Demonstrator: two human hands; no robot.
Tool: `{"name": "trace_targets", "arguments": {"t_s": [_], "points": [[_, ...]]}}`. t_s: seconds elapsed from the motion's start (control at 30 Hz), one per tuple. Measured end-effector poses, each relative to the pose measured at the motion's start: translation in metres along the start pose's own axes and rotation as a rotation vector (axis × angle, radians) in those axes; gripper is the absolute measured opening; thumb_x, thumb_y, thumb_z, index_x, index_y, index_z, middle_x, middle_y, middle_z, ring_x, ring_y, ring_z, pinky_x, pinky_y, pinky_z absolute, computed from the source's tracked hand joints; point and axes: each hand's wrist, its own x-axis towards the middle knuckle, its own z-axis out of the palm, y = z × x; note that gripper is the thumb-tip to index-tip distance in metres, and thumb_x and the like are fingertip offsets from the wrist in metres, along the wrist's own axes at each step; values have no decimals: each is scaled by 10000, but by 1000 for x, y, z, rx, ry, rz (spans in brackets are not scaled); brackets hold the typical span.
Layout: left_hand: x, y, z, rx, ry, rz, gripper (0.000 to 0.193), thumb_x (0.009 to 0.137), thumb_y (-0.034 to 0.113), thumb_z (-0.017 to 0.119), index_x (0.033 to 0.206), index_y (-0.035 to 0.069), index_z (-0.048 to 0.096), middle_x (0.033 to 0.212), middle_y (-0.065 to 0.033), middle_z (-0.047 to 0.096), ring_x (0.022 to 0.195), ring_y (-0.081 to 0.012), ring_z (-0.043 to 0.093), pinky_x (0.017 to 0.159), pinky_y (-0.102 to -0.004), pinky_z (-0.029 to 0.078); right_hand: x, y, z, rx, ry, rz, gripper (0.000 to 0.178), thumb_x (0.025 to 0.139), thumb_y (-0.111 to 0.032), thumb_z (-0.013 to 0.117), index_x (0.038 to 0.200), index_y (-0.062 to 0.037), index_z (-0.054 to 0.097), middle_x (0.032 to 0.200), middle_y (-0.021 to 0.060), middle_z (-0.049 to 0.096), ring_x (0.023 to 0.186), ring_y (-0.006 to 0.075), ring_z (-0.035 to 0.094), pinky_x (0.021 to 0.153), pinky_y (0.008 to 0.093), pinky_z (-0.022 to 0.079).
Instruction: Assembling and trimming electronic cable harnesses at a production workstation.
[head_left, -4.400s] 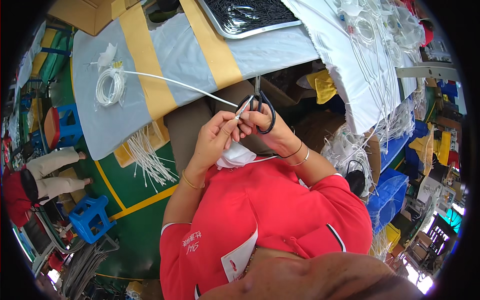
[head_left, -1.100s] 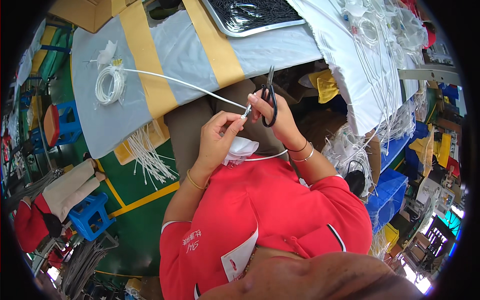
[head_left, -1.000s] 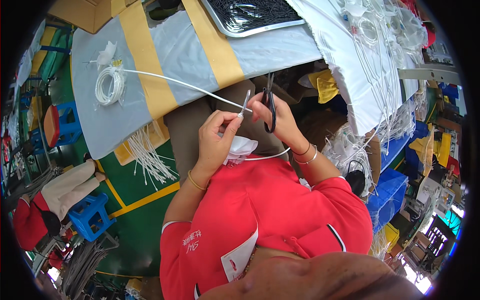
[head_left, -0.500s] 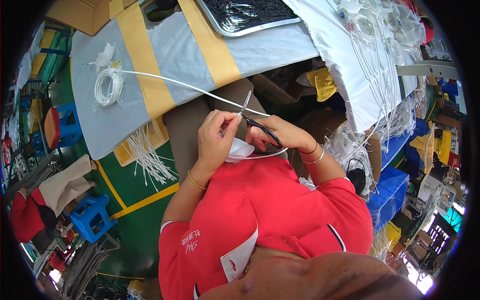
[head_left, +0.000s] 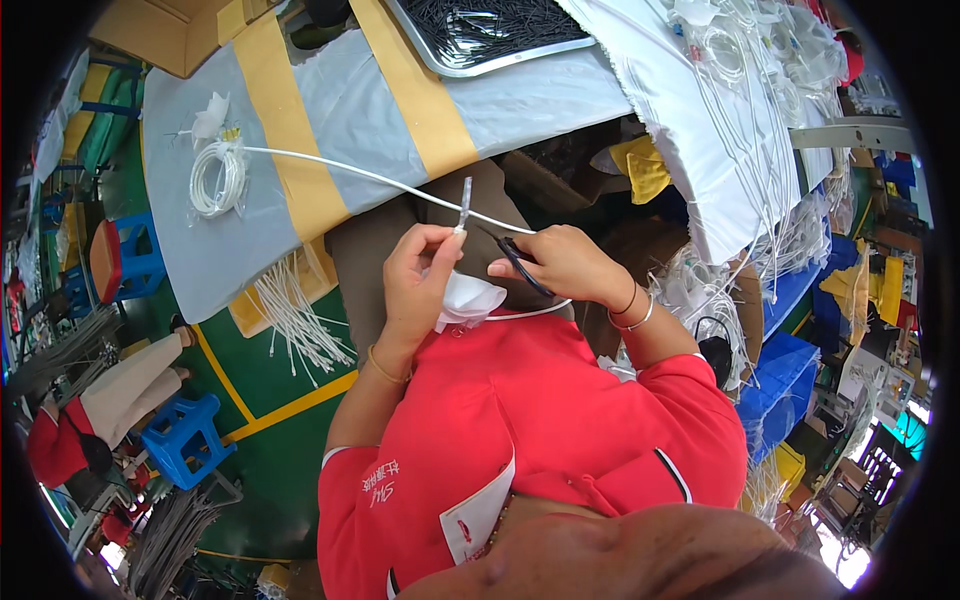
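Between the thumb and fingers of my left hand is a narrow clear plastic strip, standing up from a small whitish piece at the fingertips. A soft white pouch hangs beside that hand, over my lap. My right hand has its fingers in the dark handles of a pair of scissors. Their blades point toward the strip but sit apart from it. A white cable runs from a tied coil on the table and passes behind both hands.
A metal tray of thin black pieces sits on the grey-covered table. White cable ends hang below its edge. Bagged cables lie on white cloth at the right. A blue stool and another person are at the left.
My left hand has shifted left with the strip, which now stands more upright. The scissors have come away from the strip, leaving a gap between the hands.
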Motion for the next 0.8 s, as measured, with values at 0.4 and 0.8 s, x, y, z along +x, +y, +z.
{"name": "trace_targets", "arguments": {"t_s": [0.4,0.8], "points": [[-2,0,-1,-51,-165,-21,135,982,133,611,1033,13,642,849,6,598,711,-25,497,603,-168,374,11,-24,-9,1182,131,21,265,913,-251,660,985,2,624,718,18,603,658,97,574,611,243,428],[1,-2,-1,4,-155,-6,154,951,143,643,981,-8,652,844,-42,639,742,-83,612,658,-228,474,21,-20,5,1393,115,21,191,896,-183,671,939,-13,595,739,35,594,644,120,570,628,253,452]]}}
